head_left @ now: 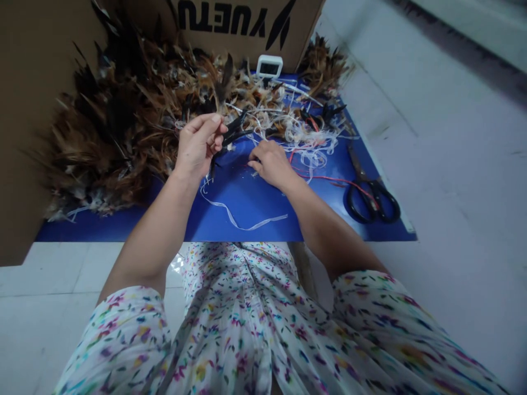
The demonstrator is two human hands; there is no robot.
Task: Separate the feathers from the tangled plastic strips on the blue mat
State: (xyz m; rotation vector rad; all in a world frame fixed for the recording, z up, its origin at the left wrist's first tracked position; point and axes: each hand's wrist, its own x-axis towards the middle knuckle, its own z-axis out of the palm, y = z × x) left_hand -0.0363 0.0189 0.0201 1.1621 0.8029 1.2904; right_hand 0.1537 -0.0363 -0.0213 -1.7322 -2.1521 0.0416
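Observation:
My left hand (198, 141) is closed, with thumb and fingers pinching a brown and dark feather (222, 85) that points up and away from me. Dark feathers (234, 131) lie just beyond its fingertips. Below that hand a thin white ribbon (233, 215) trails across the blue table (263, 192). My right hand (272, 162) rests low over the tabletop, fingers curled and pressed together; whatever they may hold is too small to make out. Next to it is a tangle of white ribbon (307, 134) with a red string (333, 178) running out to the right.
A big heap of brown and black feathers (107, 131) covers the left and back. Scissors with black handles (370, 200) lie at the right edge. A small white digital display (269, 66) stands before a cardboard box (247, 41). Another cardboard wall (28, 131) borders the left.

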